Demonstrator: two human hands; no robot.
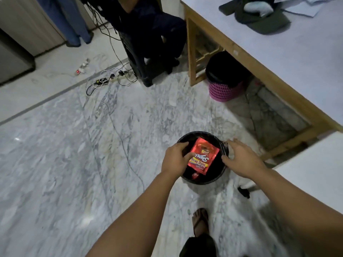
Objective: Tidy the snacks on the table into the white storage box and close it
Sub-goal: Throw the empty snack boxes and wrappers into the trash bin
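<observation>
A red foil snack packet [202, 155] with yellow lettering hangs over the mouth of a round bin [213, 179] lined with a black bag, standing on the marble floor. My left hand [176, 157] grips the packet's left edge with thumb and fingers. My right hand [242, 158] rests on the bin's right rim, fingers spread, pinching the black liner. A small red wrapper [195, 176] lies deeper inside the bin. The white storage box is not in view.
A wooden table with a pale top [289, 58] runs along the right, carrying a dark cap [263, 17]. A pink basket [225, 88] with a black liner stands under it. Cables and a power strip [109, 80] lie on the floor at the back. My sandalled foot [200, 221] is below.
</observation>
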